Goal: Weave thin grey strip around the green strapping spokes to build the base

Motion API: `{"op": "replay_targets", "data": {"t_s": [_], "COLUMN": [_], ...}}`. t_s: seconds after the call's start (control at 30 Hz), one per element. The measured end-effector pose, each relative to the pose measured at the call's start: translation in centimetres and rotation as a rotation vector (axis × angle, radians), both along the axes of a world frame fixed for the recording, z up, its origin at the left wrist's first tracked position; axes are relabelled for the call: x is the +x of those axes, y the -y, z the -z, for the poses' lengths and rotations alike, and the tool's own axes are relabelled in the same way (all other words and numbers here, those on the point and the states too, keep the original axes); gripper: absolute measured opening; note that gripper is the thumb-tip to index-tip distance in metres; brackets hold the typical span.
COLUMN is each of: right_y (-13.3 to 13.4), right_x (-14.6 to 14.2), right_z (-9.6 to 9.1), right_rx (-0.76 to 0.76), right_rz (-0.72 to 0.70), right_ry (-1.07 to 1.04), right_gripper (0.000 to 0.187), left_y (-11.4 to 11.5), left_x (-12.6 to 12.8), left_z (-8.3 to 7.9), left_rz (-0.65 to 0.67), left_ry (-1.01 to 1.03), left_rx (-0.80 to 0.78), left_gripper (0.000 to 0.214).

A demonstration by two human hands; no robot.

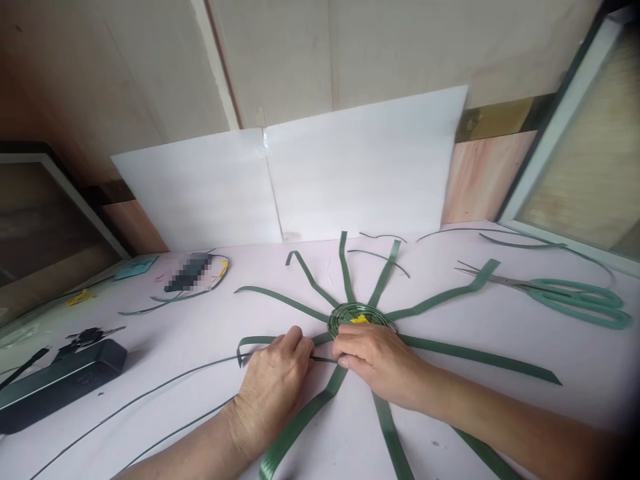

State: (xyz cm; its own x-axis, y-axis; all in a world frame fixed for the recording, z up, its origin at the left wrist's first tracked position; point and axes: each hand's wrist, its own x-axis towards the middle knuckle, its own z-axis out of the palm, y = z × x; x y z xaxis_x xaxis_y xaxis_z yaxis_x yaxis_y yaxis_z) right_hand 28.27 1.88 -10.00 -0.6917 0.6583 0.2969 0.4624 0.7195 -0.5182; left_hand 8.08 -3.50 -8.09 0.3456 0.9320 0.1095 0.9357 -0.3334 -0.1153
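L hand (280, 365) pinches cord (324, 360) (R hand (377, 357) at woven ctr (346, 313)).

A smooth, pale pinkish-white tabletop (190, 333) carries a round woven green disc (345, 313) with flat green strips (475, 355) radiating outward, teal-handled metal scissors (540, 289) at right, thin dark-green cords, and a long black box (63, 387) at left.

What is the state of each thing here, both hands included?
Left hand: fingers closed around thin cord
Thin cord: gripped, trailing loosely leftward
Right hand: fingers bent at the coil, grip hidden
Coil: round, wound
Green strips: spread outward, some ends bent
Scissors: lying flat, blade tips slightly apart
White boards: standing upright
Black box: lying flat
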Motion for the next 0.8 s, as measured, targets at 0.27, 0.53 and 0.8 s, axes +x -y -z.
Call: {"op": "replay_targets", "data": {"t_s": [0.27, 0.53, 0.8], "right_y": [-0.3, -0.8, -1.1], "right_x": [0.0, 0.0, -0.2], "right_z": [0.7, 1.3, 2.0], "right_rx": [0.033, 0.07, 0.081], "right_rz": [-0.014, -0.044, -0.044], "right_ry": [0.112, 0.071, 0.121], "right_gripper": [0.023, 0.029, 0.025], "left_y": [-0.2, -0.4, -0.6], "left_x": [0.3, 1.5, 1.2], "left_z": [-0.4, -1.2, -0.9], "left_rz": [-0.006, 0.075, 0.196], "left_ry": [0.039, -0.083, -0.086], "left_rx": [-0.051, -0.052, 0.202], "left_gripper": [0.011, 0.008, 0.014]}}
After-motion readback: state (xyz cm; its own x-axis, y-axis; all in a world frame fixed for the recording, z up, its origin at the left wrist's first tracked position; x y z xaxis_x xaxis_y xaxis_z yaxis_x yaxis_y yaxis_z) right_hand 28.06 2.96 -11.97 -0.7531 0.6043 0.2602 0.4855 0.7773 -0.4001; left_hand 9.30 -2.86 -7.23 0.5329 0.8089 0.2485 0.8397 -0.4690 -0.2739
